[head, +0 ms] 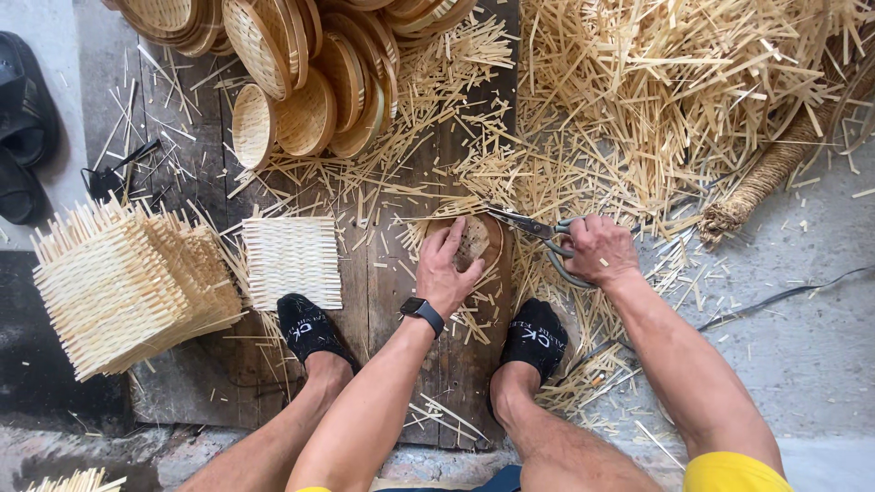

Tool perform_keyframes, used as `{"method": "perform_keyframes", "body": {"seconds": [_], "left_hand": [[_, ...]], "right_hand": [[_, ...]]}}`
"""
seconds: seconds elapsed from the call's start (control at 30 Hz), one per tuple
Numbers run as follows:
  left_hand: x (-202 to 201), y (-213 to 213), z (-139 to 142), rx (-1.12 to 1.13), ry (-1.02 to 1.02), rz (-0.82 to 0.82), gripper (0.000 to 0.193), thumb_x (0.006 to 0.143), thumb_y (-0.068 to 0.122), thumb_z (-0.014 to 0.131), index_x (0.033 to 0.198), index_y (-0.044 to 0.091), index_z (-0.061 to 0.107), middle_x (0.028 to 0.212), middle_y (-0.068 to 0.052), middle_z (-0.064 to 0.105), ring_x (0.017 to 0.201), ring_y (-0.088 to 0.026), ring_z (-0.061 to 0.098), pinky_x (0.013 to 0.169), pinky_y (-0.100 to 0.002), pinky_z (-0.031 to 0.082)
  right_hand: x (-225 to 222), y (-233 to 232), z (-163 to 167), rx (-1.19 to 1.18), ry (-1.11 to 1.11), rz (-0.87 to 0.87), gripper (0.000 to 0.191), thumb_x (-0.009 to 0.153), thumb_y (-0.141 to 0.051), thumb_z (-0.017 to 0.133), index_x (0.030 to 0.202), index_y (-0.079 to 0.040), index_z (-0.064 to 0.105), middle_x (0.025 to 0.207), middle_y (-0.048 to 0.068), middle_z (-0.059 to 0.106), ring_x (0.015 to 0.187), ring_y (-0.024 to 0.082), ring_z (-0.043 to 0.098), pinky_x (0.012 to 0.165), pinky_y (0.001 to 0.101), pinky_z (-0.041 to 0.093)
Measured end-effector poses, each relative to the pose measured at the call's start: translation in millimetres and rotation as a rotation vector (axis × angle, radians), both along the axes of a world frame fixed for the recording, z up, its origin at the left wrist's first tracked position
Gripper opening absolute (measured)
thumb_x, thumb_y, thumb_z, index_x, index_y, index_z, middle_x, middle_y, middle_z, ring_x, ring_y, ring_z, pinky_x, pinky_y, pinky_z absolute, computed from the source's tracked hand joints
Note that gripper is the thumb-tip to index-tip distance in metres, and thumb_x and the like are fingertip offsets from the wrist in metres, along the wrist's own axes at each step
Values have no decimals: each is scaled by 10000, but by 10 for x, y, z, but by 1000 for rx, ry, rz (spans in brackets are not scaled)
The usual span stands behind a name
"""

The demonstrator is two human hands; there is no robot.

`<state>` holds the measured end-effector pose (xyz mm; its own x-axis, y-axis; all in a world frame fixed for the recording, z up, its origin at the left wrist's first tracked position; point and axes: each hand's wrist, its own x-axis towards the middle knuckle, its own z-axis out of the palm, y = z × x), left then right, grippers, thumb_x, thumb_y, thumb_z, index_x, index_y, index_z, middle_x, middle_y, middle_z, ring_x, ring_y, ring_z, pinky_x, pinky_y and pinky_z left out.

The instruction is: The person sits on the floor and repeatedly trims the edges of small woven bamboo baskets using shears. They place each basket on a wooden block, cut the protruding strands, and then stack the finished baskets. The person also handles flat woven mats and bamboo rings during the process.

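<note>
So from my remote view, the biggest thing was the heap of bamboo offcuts (pixel 665 91), then the stack of woven squares (pixel 118 282) and the finished baskets (pixel 301 82). My left hand (pixel 448 269) pressed flat, fingers spread, on the small woven round (pixel 478 239) on the wooden boards (pixel 392 301). My right hand (pixel 597 251) gripped the scissors (pixel 533 226) at its edge. Looked like trimming; the next cut would need turning the piece.

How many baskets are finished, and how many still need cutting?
Done: a pile of round baskets lies at the top, too overlapped to count. In hand: the left hand presses one woven piece on a round form while the right hand trims it with scissors. Left: one square mat and a stack of mats remain untrimmed.
</note>
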<state>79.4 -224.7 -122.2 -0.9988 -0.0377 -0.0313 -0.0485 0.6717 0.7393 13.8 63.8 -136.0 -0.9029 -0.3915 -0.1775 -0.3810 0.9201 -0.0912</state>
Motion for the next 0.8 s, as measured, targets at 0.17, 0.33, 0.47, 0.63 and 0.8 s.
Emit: {"method": "perform_keyframes", "body": {"seconds": [0.17, 0.33, 0.47, 0.63, 0.8], "left_hand": [[-59, -63, -15, 6, 15, -98, 775, 716, 195, 807, 1453, 181, 571, 1309, -199, 620, 1238, -383, 558, 1111, -450, 442], [-84, -162, 37, 34, -50, -151, 762, 714, 112, 779, 1448, 188, 589, 1328, -204, 604, 1271, -376, 534, 1140, -443, 418], [-101, -162, 102, 56, -63, -152, 763, 691, 78, 768, 1425, 188, 592, 1321, -179, 615, 1274, -368, 527, 1148, -436, 416], [-172, -204, 157, 81, -101, -279, 770, 696, 31, 729, 1434, 211, 602, 1317, -155, 618, 1268, -343, 541, 1144, -415, 432], [-197, -301, 207, 50, -158, -343, 740, 646, -47, 687, 1342, 202, 669, 1319, -146, 619, 1301, -347, 520, 1160, -411, 410]], "right_hand": [[22, -216, 38, 23, 110, 45, 573, 681, -517, 758, 886, 6, 647, 812, 155, 615, 771, 286, 628, 701, 392, 528], [36, -156, -109, 116, -46, -6, 194, 913, -251, 664, 959, -64, 639, 893, 108, 608, 818, 203, 613, 710, 350, 525], [6, -84, -137, -17, 78, 44, 207, 813, -231, 705, 898, -56, 633, 855, 113, 623, 800, 240, 620, 699, 380, 537], [-36, -250, -129, 38, 135, 59, 443, 618, -358, 769, 848, -2, 640, 783, 143, 631, 715, 263, 643, 644, 375, 553], [-37, -146, -36, 115, -61, 48, 266, 923, -300, 688, 1010, -57, 627, 943, 117, 616, 847, 222, 620, 741, 367, 536]]}}
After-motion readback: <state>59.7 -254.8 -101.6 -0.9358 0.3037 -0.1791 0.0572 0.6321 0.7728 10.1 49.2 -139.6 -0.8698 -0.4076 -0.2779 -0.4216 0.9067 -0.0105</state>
